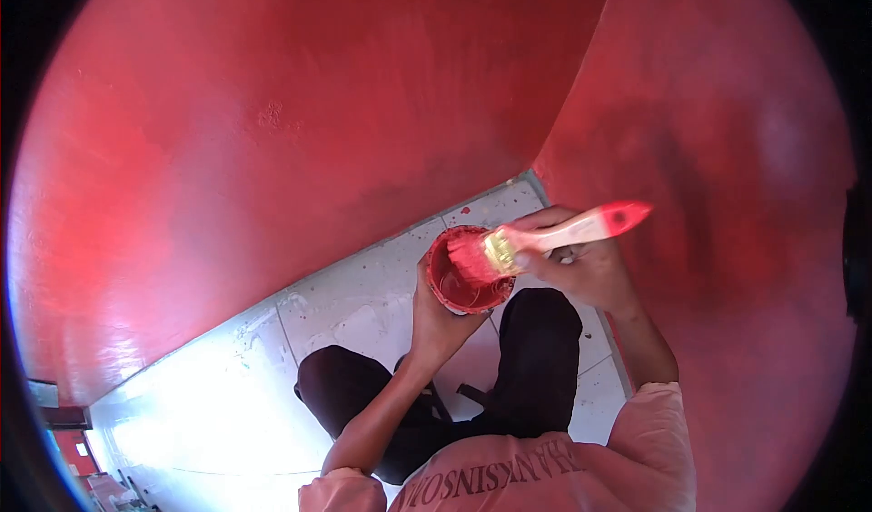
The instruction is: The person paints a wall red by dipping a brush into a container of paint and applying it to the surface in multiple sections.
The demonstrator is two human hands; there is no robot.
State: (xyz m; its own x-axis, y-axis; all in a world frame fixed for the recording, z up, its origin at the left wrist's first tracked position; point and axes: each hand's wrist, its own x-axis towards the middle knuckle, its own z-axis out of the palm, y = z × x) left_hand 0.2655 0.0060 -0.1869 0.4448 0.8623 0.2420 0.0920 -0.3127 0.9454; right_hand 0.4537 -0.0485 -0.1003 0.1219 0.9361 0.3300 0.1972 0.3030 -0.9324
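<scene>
Head view: right grip (586, 268) closed on the paintbrush (572, 232), thumb and fingers round the base of the handle, just beside the brass-coloured ferrule (501, 251). Bristles (470, 258) coated red, pointing left over the mouth of the paint can (441, 285); whether they touch its inner side, cannot tell. Left grip (442, 324) wrapped round the can's outer side, holding it mouth up just beyond the knees (542, 326). Red paint inside; depth unclear. Further out: pale tiled floor (359, 317) with red spots (465, 210) near the corner, and two glossy red walls (363, 130) meeting there. Risks, as judged: overloaded bristles could drip on tiles or trousers if lifted out unwiped; a hard press on the rim, or slack in the left grip, could tip the can; wet paint on the handle could make the brush slip.
</scene>
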